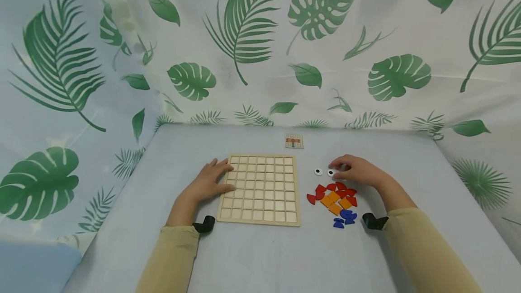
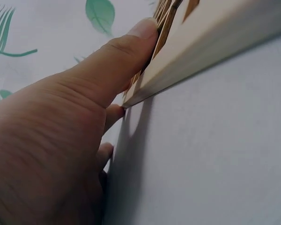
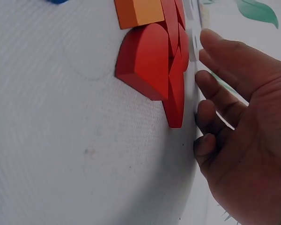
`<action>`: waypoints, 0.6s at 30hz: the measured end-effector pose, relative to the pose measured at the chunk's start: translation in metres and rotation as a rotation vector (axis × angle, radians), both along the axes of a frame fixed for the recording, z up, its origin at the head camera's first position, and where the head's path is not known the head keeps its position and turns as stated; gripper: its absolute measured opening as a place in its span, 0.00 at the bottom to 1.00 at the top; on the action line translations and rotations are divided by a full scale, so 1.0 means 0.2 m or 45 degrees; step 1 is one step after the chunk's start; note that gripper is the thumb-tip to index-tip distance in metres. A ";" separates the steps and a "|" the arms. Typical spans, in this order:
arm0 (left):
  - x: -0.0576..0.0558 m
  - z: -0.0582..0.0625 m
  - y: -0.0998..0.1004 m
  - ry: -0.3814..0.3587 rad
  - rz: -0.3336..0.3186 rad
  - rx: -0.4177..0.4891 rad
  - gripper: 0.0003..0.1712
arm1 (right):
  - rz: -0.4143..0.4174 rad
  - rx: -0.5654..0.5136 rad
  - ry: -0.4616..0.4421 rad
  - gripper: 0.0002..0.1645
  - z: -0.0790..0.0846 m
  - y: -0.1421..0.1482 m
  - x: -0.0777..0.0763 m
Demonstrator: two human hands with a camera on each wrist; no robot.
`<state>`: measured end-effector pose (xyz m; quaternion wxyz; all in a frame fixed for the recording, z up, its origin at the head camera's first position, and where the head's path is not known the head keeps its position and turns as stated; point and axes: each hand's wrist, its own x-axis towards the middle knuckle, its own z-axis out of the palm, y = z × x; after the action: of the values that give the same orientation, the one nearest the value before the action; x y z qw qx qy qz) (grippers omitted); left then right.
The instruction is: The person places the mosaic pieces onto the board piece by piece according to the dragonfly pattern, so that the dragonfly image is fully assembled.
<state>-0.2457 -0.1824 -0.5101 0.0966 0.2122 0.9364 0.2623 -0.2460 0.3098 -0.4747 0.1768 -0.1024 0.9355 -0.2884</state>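
In the head view, a wooden board (image 1: 269,194) with little squares is laid near the middle of the pale table (image 1: 244,261). Its left edge is touched by the left hand (image 1: 209,180), whose fingers are spread. A small picture card (image 1: 294,141) is set near the table's far edge; any writing on it is too small to read. Toward the table's right edge, a white round piece (image 1: 330,173) with a black dot is framed by the right hand (image 1: 360,171); whether it is pinched cannot be told. Another dotted piece (image 1: 318,172) is placed beside it. Red pieces (image 1: 320,189), orange squares (image 1: 345,202) and blue pieces (image 1: 338,223) are grouped closer to the near edge.

In the left wrist view, the thumb is laid on the board's rim.

In the right wrist view, bent fingers are seen beside the red pieces.
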 end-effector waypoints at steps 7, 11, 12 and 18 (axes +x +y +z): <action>0.01 0.02 0.05 -0.008 0.049 -0.020 0.41 | 0.012 0.012 -0.002 0.24 0.00 -0.01 -0.01; 0.01 0.02 0.07 0.003 0.052 -0.020 0.40 | 0.016 0.030 0.012 0.22 -0.01 -0.02 -0.02; 0.01 0.02 0.08 0.004 0.051 -0.020 0.40 | 0.020 0.033 0.016 0.22 0.00 -0.02 -0.02; 0.01 0.01 0.09 0.001 0.055 -0.016 0.39 | 0.029 0.051 0.040 0.20 0.00 -0.03 -0.03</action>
<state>-0.2431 -0.1636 -0.5080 0.0921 0.1914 0.9424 0.2582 -0.2511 0.3041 -0.4757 0.1674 -0.1138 0.9424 -0.2661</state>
